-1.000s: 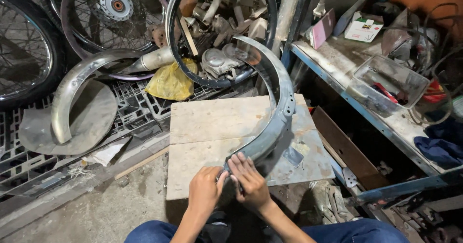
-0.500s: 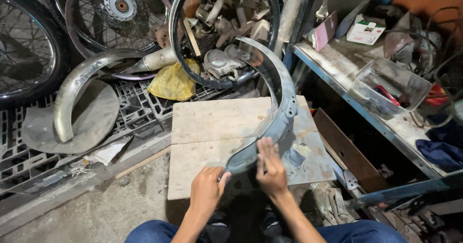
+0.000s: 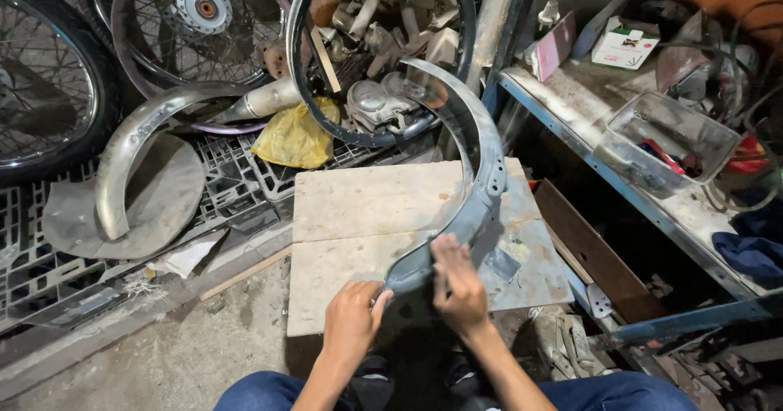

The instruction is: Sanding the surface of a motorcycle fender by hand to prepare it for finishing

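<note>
My left hand grips the near tip of the grey metal fender, fingers curled shut around its end. My right hand lies flat and spread on the fender just beyond that tip, pressing its outer face rather than clasping it. The fender stands on edge on the wooden board, arching up and away from me toward the bare wheel rim behind the board. The board's near edge sits just in front of my knees; its right edge meets a brown panel leaning below the blue-framed shelf. Left of the board the concrete floor lies open, and that is the widest free room around the fender. Further left of the board a second, chrome fender rests on a black plastic grate, well apart from my hands.
</note>
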